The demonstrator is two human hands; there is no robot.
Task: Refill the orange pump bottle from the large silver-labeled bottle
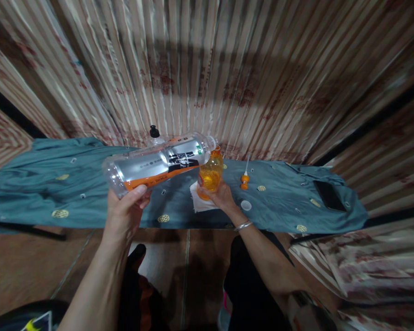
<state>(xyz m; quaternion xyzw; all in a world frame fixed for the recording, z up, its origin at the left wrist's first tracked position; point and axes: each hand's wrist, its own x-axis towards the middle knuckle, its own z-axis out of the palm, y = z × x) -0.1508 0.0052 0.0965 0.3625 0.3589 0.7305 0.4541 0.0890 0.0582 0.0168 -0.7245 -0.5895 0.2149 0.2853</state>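
Observation:
My left hand (126, 209) grips the base end of a large clear plastic bottle (158, 161) with a silver, orange and black label. The bottle lies tilted, its neck to the right, with its mouth at the top of an orange translucent bottle (211, 172). Around the lower part of that orange bottle my right hand (222, 196) is closed, and some liquid seems to be inside it. Under the orange bottle is a folded white cloth or tissue (202, 204). An orange pump head (244, 180) with a pale tube lies to the right.
A white round cap (246, 205) lies near my right wrist. Behind the large bottle stands a bottle with a black pump top (154, 131). A dark phone (329, 195) rests at the right of the teal cloth-covered table (89, 197). Striped curtains (207, 69) hang behind.

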